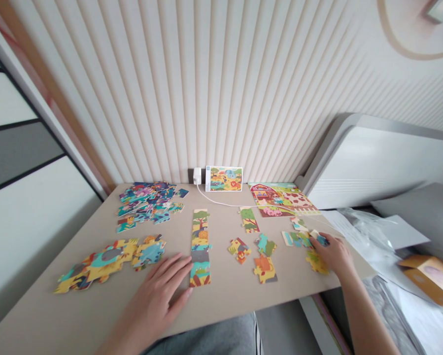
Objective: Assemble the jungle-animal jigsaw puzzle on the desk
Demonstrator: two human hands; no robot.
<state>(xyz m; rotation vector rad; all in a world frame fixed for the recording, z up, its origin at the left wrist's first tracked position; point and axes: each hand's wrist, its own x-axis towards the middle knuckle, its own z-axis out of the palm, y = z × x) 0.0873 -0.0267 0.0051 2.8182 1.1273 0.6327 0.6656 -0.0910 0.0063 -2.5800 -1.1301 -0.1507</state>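
Note:
My left hand [165, 281] lies flat on the table, fingers stretched out, with the fingertips at the left edge of a joined puzzle strip [200, 268]. The strip runs away from me and shows a tree, a lion and a crocodile. At the right side my right hand [334, 254] is closed on a puzzle piece [322, 240], mostly hidden by the fingers. Beside it are a pale-edged green and blue piece [295, 239] and a yellow piece [317, 262]. Between the hands lie a lion piece [240, 250], an orange animal piece [265, 268] and a tree piece [249, 219].
A picture card [224, 179] leans on the wall near a white charger [197, 176], whose cable crosses the table. A heap of dark blue pieces [147, 202] lies back left. Yellow pieces [110, 259] lie in front of it. A farm puzzle [280, 199] sits back right.

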